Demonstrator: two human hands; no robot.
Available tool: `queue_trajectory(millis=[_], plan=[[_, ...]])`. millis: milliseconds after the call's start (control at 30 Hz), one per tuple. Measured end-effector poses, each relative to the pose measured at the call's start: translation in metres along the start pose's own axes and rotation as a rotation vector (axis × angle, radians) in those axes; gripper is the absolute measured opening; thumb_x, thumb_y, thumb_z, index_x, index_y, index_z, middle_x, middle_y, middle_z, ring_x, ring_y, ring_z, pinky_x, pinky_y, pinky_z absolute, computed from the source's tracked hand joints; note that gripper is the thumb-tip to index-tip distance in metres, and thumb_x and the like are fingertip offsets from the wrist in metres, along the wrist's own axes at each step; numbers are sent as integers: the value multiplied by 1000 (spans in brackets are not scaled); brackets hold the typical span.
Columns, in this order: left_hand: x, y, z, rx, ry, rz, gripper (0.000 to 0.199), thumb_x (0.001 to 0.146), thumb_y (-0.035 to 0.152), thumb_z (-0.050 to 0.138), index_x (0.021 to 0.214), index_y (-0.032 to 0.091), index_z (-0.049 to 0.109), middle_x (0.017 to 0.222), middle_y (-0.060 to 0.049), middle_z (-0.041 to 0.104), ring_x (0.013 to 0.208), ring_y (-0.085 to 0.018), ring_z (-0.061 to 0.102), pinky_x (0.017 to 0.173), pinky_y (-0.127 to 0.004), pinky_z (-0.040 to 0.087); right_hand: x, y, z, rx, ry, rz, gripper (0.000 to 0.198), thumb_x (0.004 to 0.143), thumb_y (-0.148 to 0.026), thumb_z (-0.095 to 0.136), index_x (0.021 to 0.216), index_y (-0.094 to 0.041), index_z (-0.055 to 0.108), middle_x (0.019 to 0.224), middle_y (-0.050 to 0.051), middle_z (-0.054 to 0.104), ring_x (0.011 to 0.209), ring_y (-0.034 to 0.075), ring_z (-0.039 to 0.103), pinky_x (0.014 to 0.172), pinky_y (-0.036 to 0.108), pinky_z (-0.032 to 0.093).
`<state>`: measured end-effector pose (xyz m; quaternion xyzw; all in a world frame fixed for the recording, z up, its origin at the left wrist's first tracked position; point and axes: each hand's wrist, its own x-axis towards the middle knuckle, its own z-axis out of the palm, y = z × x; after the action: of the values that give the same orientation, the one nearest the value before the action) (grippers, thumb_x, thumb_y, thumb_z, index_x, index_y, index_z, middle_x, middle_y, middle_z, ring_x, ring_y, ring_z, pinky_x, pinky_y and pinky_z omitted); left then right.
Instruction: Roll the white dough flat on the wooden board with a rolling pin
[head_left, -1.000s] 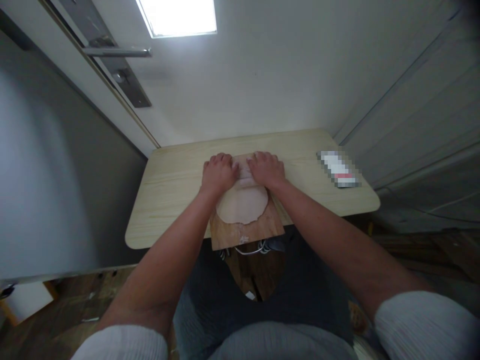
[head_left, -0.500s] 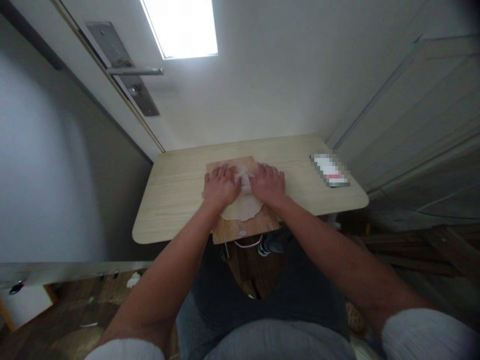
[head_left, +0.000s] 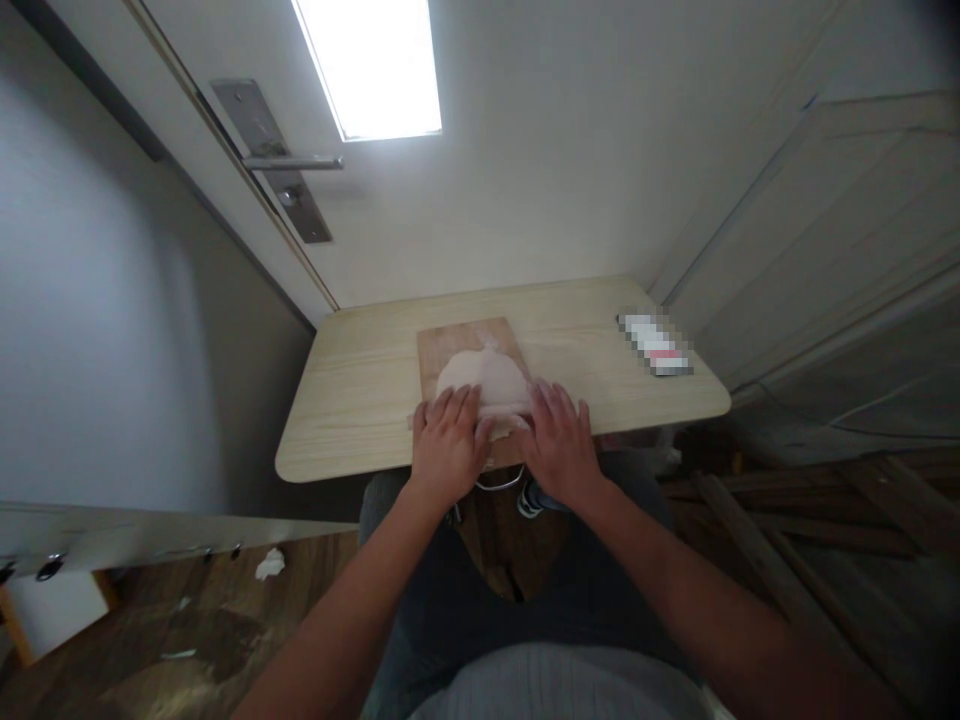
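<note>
A flat, pale sheet of dough [head_left: 484, 372] lies on a small wooden board [head_left: 442, 345], which sits at the table's front edge. Its near part forms a ridge between my two hands; a rolling pin may be under there, but I cannot make it out for sure. My left hand [head_left: 448, 440] rests palm down on the left of this ridge, fingers stretched forward and slightly apart. On the right side, my right hand [head_left: 559, 435] lies the same way, with its fingers out over the dough's edge. Both thumbs point inward toward each other. The palms hide what is beneath them.
The light wooden table [head_left: 352, 370] stands against a white door with a metal handle [head_left: 296, 162]. A phone-like object [head_left: 654, 343], blurred out, lies at the table's right. Wooden planks [head_left: 795, 540] are low on the right, and crumpled white paper [head_left: 270, 563] is on the floor.
Both hands have come back toward my body, from the board's far part to its near edge. The dough's far part now shows uncovered. My view has shifted slightly.
</note>
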<state>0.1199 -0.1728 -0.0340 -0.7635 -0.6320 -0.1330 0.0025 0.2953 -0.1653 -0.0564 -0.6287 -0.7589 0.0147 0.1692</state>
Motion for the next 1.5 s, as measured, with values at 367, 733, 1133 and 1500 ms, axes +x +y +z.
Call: queue_trajectory(millis=[367, 733, 1133, 1500], plan=[[-47, 10, -4, -19, -24, 16, 54, 101, 45, 33, 154, 31, 35, 156, -3, 40, 148, -26, 31, 121, -56, 21, -49, -4, -7, -19, -25, 2, 62, 100, -47, 29, 156, -21, 31, 161, 8, 27, 150, 30, 24, 118, 59, 18], [16, -9, 7, 20, 9, 3, 54, 102, 47, 27, 150, 26, 42, 158, -4, 39, 148, -26, 30, 118, -50, 26, 23, -6, 7, -40, 37, 20, 60, 100, -49, 32, 152, -19, 38, 160, 10, 33, 147, 35, 25, 116, 62, 15], [72, -25, 13, 73, 6, -47, 54, 102, 51, 19, 145, 32, 45, 158, -4, 40, 145, -29, 32, 115, -55, 25, 89, -6, 15, -66, 56, 14, 56, 101, -50, 31, 146, -20, 46, 153, 12, 44, 142, 37, 30, 113, 65, 15], [103, -39, 16, 101, -59, -21, 57, 101, 50, 14, 145, 29, 44, 157, -7, 40, 143, -31, 33, 112, -57, 28, 122, -3, 27, -77, 48, 9, 52, 101, -50, 31, 139, -22, 53, 145, 12, 53, 132, 35, 41, 109, 60, 24]])
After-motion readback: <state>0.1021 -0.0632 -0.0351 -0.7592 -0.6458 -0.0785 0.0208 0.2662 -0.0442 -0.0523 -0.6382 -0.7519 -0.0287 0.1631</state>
